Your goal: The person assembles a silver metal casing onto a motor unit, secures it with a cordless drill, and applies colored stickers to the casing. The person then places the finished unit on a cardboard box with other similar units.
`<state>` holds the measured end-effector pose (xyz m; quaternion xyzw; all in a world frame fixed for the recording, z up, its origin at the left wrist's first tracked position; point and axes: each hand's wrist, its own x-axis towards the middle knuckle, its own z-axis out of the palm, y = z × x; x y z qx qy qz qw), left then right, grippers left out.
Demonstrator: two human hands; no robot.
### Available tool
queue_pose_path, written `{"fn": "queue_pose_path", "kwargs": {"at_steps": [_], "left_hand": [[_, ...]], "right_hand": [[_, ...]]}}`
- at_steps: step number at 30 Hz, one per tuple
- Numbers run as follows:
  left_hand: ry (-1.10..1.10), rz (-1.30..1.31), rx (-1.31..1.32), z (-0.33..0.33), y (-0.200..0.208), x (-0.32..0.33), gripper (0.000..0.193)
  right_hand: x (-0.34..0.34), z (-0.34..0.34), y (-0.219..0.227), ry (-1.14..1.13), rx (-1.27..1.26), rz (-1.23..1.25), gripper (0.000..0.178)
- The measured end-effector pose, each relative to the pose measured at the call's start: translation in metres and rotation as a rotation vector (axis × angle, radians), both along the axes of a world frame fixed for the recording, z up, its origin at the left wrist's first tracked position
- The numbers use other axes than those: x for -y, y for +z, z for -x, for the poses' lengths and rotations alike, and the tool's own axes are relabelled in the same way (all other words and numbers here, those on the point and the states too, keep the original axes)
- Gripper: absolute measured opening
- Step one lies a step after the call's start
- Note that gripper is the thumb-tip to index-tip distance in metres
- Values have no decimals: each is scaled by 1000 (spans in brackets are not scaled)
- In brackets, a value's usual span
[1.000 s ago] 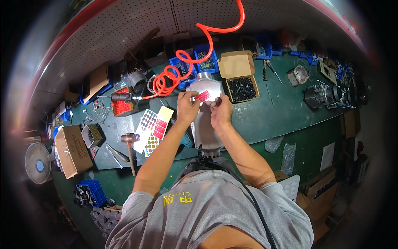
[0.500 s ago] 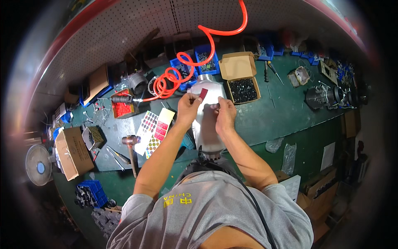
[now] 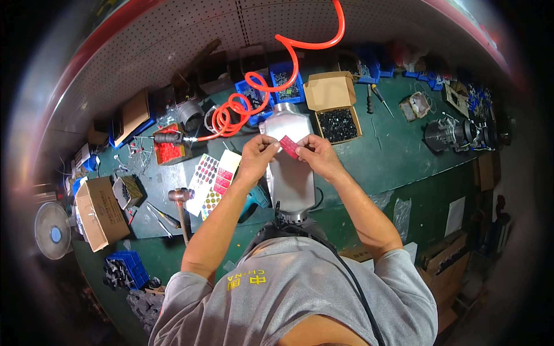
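Note:
A small red sticker (image 3: 289,146) is stretched between my two hands, above a silver metal housing (image 3: 290,187) that stands on the green bench in front of me. My left hand (image 3: 258,157) pinches the sticker's left end, thumb against fingers. At its right end, my right hand (image 3: 318,156) grips a corner the same way. Left of the housing lie sticker sheets (image 3: 227,173) with red labels and coloured dots. Partly hidden by my left forearm is a teal power tool (image 3: 255,199).
A coiled red air hose (image 3: 234,109) runs to an air tool (image 3: 169,138) at the left. A mallet (image 3: 182,196) and pliers (image 3: 160,220) lie near the front edge. An open carton of black parts (image 3: 338,125), screwdrivers (image 3: 382,99) and blue bins (image 3: 287,81) stand farther back.
My right hand has come to the sticker and taken its other end. The sticker has turned so its printed red face shows, and both hands have drawn slightly apart at the elbows.

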<state>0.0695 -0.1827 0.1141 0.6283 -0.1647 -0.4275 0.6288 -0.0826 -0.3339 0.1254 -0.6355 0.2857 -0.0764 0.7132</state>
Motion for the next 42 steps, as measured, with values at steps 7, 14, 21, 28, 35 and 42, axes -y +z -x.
{"fn": "queue_pose_path", "kwargs": {"at_steps": [7, 14, 21, 28, 35, 42], "left_hand": [[-17, -64, 88, 4, -12, 1, 18], [82, -112, 105, 14, -20, 11, 23], [171, -208, 489, 7, -35, 33, 25], [177, -473, 632, -2, -30, 51, 24], [167, -517, 611, -3, -22, 57, 25], [137, -543, 612, -5, -17, 59, 26]], "right_hand": [[7, -3, -2, -106, 23, -55, 13], [4, -12, -13, -347, 13, -170, 17], [18, -32, -28, -316, -32, 283, 31], [28, -58, -36, -428, -102, 569, 47], [31, -62, -43, -485, -151, 532, 57], [33, -63, -43, -475, -157, 526, 57]]}}
